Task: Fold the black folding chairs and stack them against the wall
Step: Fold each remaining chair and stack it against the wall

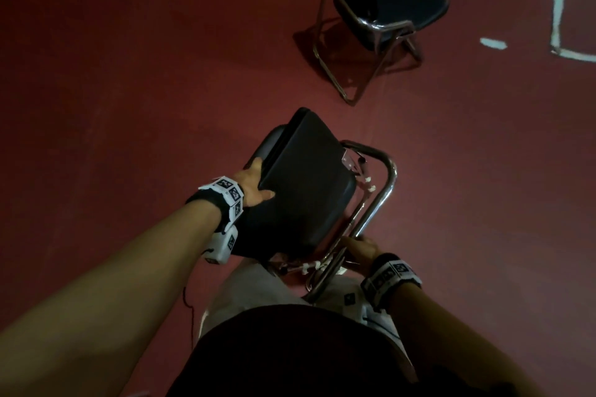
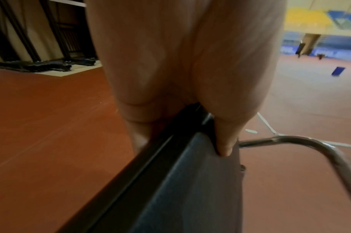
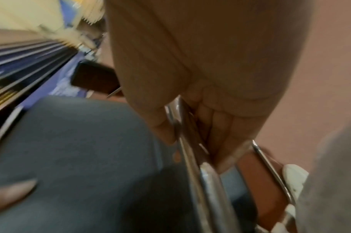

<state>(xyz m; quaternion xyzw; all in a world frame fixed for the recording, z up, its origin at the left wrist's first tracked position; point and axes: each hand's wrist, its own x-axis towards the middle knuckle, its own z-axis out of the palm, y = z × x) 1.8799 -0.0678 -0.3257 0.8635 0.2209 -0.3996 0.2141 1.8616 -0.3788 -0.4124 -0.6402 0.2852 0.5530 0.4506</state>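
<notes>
Below, view by view, as seen from beside the person.

Head view, chair in hand: the folded chair [image 1: 306, 184] is being held off the red floor [image 1: 129, 74] in front of the person's legs, padded seat flat against the chrome frame [image 1: 383, 190].
Head view, left hand: the left hand [image 1: 254, 184] is gripping the padded edge, thumb lying on the broad face.
Head view, right hand: the right hand [image 1: 359, 246] is curling round the frame tube at the near end.
Head view, remaining work: an open chair [image 1: 387, 10] is standing well apart, not yet folded.
Left wrist view: the thumb [image 2: 224, 141] is pressing into the vinyl, which is denting slightly; folded dark chairs [image 2: 41, 65] are lying by a wall, probably the stack.
Right wrist view: fingers [image 3: 216, 126] are wrapping the tubing; blur is hiding detail.
Handling, judged: stiff, moderately heavy, smooth metal likely slippery; the tube is offering the firmer hold, the pad only steadying; hinges could be pinching fingers.
</notes>
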